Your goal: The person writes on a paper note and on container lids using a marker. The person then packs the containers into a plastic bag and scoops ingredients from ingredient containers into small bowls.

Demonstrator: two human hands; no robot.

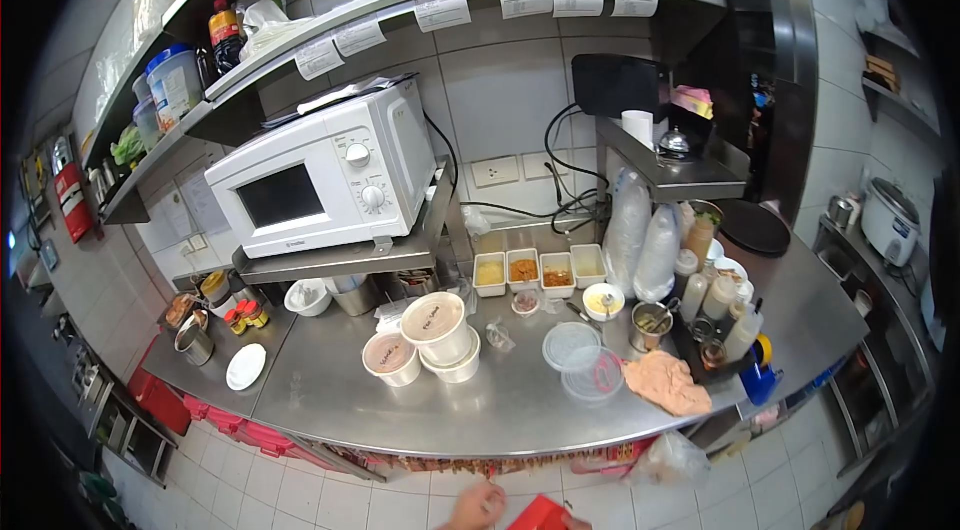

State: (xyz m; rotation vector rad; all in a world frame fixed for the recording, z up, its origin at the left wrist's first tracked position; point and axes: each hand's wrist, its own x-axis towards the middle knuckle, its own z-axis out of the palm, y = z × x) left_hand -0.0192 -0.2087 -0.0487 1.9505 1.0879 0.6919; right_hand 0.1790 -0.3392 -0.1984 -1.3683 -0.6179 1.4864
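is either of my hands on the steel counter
No, the left hand and the right hand, at the red object, show against the floor tiles in front of the counter.

A smooth metal surface (pixel 335 410) with a soft sheen carries white plastic tubs (pixel 440 348), clear glossy plastic lids (pixel 572 350) and a rumpled, matt peach cloth (pixel 668 383). Slips (pixel 527 0) are paper; a red item (pixel 540 514) looks smooth.

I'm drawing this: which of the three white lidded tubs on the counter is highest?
The upper tub, stacked on another tub, while the left tub stands on the counter.
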